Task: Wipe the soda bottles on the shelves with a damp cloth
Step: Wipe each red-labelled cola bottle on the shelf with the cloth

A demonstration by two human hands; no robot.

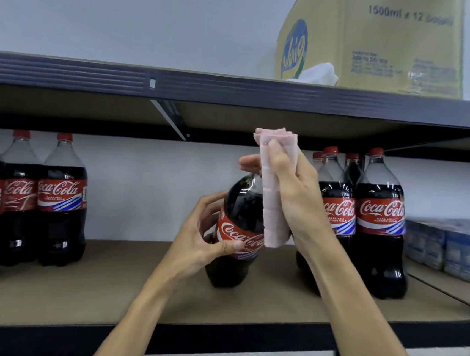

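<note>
Tilted soda bottle (pixel 242 204) at frame centre on the shelf (pixel 103 280), left hand (pixel 208 238) curled round its label, right hand (pixel 293 189) gripping a folded pink cloth (pixel 273 198) against its neck and shoulder, more bottles (pixel 59 198) standing left and right, cardboard box (pixel 384 43) upper right

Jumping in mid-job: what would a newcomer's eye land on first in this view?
First, the centre of the middle shelf: the left hand grips a cola bottle at its label while the right hand holds a folded pink cloth against its neck and shoulder. Next come the row of bottles on the left, the cluster of bottles on the right, and a yellow cardboard box on the top shelf.
</note>
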